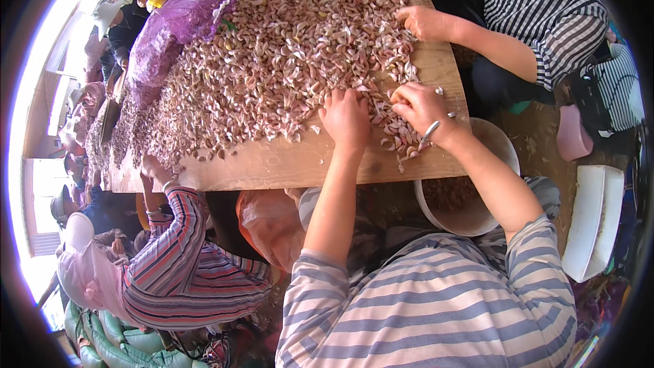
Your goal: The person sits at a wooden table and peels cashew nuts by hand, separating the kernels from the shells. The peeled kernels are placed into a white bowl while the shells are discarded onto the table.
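Note:
A thick layer of garlic cloves [265, 61] with pinkish skins covers much of a wooden table [265, 163]. My left hand [346, 116] rests palm down at the near edge of the cloves, its fingertips bent into them; whether it holds one is hidden. To its right, my right hand [421, 110], with a metal bracelet [430, 131] at the wrist, has curled fingers beside a small band of cloves; what lies under the fingers cannot be seen. A white bucket [495, 138] with brownish matter inside stands partly under the table's near right corner.
A co-worker's hands [426, 23] are at the cloves on the right. Another co-worker's hand [156, 167] reaches in at left. A purple mesh bag [179, 20] lies over the far left cloves. An orange-pink sack [271, 225] and a white rectangular container [592, 222] stand below table height.

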`<state>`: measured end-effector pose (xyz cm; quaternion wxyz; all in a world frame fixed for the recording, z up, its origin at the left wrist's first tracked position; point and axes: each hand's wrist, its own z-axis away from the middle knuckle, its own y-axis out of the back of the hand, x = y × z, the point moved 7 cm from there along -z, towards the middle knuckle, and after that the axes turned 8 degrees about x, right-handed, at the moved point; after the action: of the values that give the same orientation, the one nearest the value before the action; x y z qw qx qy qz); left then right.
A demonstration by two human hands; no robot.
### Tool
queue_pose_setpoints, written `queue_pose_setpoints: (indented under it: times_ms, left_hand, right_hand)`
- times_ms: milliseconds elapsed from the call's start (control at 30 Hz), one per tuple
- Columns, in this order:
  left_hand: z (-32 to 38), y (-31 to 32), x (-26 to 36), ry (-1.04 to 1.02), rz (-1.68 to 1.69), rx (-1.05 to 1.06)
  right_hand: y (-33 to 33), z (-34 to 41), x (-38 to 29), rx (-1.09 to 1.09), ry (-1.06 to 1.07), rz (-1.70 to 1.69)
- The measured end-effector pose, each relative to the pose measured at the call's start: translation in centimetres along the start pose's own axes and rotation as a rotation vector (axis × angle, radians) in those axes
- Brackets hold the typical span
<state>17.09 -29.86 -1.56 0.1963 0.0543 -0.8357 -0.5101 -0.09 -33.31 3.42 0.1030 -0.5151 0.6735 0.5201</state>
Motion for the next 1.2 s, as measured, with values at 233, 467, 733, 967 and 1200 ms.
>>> queue_pose_setpoints:
  times_ms: [233,467,733,967,1200]
  left_hand:
    - [0.1,-0.2,-1.1,-0.089,0.157,-0.085]
    - [0.5,0.3,-2.5,-0.082,0.209,-0.042]
    - [0.6,1.1,-2.6,-0.018,0.146,-0.023]
    - [0.1,5.8,-2.5,-0.066,0.354,0.315]
    - [0.5,5.3,-3.8,0.29,1.17,0.208]
  right_hand:
    - [-6.3,-4.1,-1.1,-0.146,0.019,0.263]
    - [-4.4,-4.3,0.1,-0.118,0.026,0.225]
    - [-5.4,-3.0,-1.0,-0.272,0.14,0.188]
    - [-5.0,-3.5,0.0,-0.12,0.108,0.132]
    - [0.0,-1.6,1.5,-0.127,-0.307,-0.316]
